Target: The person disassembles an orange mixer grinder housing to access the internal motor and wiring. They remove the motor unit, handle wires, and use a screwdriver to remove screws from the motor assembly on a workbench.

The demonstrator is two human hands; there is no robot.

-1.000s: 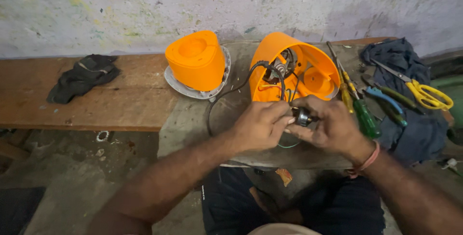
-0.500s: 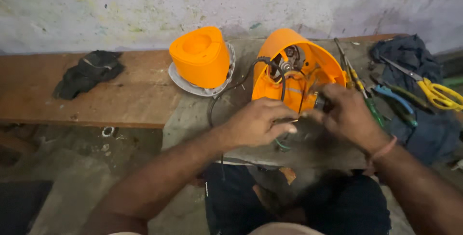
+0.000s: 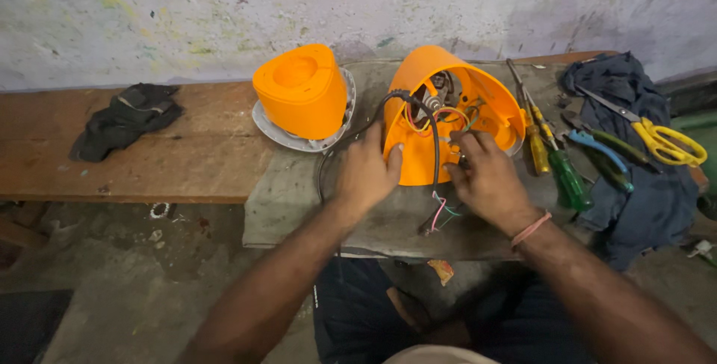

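Left hand (image 3: 367, 172) flat against near-left edge of open orange housing (image 3: 448, 121), fingers spread, thumb on the rim; pressing, not gripping. Right hand (image 3: 489, 181) at near-right edge of same housing, fingers curled toward the wiring; whether something small is pinched between them cannot be told. Pink band on right wrist. Housing lying tilted on its side, open face toward the camera, coloured wires and a small metal part visible inside. Black cable (image 3: 429, 147) looping out of housing, running down between both hands to loose wire ends (image 3: 441, 215) on grey mat (image 3: 291, 200). Second orange shell (image 3: 299, 95) just left of housing, seated on a grey-white ring. Right of housing: screwdrivers with yellow and green handles (image 3: 553, 159), blue-handled pliers (image 3: 597, 147), yellow scissors (image 3: 665, 140) resting on dark blue cloth (image 3: 635, 200). Far left: crumpled black rag (image 3: 123, 117) on wooden bench (image 3: 149, 162). Behind bench, stained whitish wall (image 3: 224, 13). Below bench, dusty concrete floor (image 3: 112, 274).
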